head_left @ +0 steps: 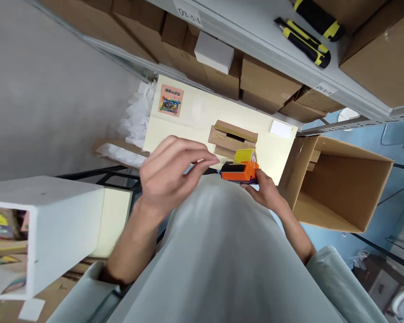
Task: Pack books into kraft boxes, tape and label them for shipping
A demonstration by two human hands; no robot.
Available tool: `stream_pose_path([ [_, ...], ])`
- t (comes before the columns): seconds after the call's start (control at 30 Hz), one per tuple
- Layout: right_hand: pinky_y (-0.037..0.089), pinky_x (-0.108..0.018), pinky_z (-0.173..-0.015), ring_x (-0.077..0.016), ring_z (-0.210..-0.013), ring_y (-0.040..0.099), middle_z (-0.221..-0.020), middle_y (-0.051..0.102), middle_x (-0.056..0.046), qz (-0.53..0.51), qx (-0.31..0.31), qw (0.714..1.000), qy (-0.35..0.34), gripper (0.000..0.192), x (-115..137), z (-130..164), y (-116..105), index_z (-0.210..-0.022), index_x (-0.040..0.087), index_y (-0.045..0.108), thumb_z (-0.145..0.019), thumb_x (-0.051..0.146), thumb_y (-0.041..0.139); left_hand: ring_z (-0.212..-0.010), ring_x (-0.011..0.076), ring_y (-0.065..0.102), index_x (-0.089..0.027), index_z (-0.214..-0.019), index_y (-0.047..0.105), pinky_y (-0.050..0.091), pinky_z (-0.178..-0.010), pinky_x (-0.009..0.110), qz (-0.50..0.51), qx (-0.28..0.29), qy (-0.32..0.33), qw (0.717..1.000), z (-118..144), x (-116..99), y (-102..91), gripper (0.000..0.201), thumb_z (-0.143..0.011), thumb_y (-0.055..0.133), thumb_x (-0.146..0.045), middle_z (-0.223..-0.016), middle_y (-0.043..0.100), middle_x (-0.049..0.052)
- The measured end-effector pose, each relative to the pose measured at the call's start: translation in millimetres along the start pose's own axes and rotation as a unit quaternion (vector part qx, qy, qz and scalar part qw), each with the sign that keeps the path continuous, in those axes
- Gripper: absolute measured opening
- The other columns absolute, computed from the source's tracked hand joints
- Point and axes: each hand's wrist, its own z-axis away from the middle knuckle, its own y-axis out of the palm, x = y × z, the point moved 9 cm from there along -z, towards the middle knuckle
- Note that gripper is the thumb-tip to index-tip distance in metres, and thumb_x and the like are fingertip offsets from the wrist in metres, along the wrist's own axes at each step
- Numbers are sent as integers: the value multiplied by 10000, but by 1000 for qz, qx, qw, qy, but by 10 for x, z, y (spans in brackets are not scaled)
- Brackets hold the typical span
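Above the pale yellow table (188,112), both bare hands meet in front of the person's light grey shirt (222,251). The right hand (265,190) is wrapped around the orange tape dispenser (239,172), fingers closed on its body, with the yellow roll of tape (245,155) sitting on top of it. The left hand (170,172) is just beside the dispenser's nose, fingers curled together with thumb and fingertips drawn close as if pinching something thin; the blur makes it impossible to tell whether tape is actually between them. Just beyond the dispenser, a small cardboard box (232,137) lies on the table with its flaps partly open. A pink sticker (170,100) sits at the table's far left corner and a white card (281,129) at its far right. To the right, a large open carton (340,188) stands on its side. At lower left is a white box (54,224) with colourful printed items inside. Overhead, a grey shelf (256,31) carries two yellow-and-black utility knives (305,40), and brown cartons (265,85) are stacked beneath it.
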Motion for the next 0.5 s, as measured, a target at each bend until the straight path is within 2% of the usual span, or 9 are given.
stream_pose_path([
  [0.1, 542, -400, -715, -275, -769, 641, -889, 692, -52, 31, 52, 998, 26, 382, -65, -67, -113, -1071, 292, 605, -1015, 661, 686, -909, 235, 705, -304, -929, 786, 615, -881, 437, 13, -43, -69, 997, 85, 367, 51, 155, -1003, 788, -440, -937, 763, 29],
  [0.2, 488, -358, -700, -241, -732, 618, -872, 707, -26, 63, 94, 992, 47, 306, -32, -303, -240, -1061, 276, 640, -990, 568, 700, -915, 204, 700, -250, -929, 766, 621, -870, 372, 73, -78, -165, 980, 201, 932, 274, 214, -979, 792, -456, -954, 752, 41],
  [0.27, 457, -337, -696, -219, -730, 613, -871, 717, -15, 88, 106, 989, 59, 253, 11, -544, -316, -1040, 253, 671, -938, 480, 716, -865, 177, 691, -220, -928, 753, 633, -843, 338, 138, -100, -233, 958, 276, 1335, 464, 242, -945, 800, -457, -926, 737, 34],
  [0.37, 423, -307, -676, -188, -730, 605, -848, 713, -1, 114, 118, 984, 73, 199, 57, -936, -359, -967, 217, 696, -878, 395, 687, -829, 157, 680, -192, -920, 735, 662, -817, 315, 233, -131, -328, 906, 350, 1861, 715, 278, -882, 833, -449, -895, 715, 22],
  [0.5, 427, -280, -645, -163, -717, 614, -813, 699, 0, 100, 163, 976, 108, 198, 9, -1339, -263, -913, 185, 699, -851, 369, 663, -811, 146, 674, -168, -902, 740, 669, -794, 298, 297, -153, -401, 853, 343, 2312, 904, 230, -833, 858, -353, -864, 704, 19],
])
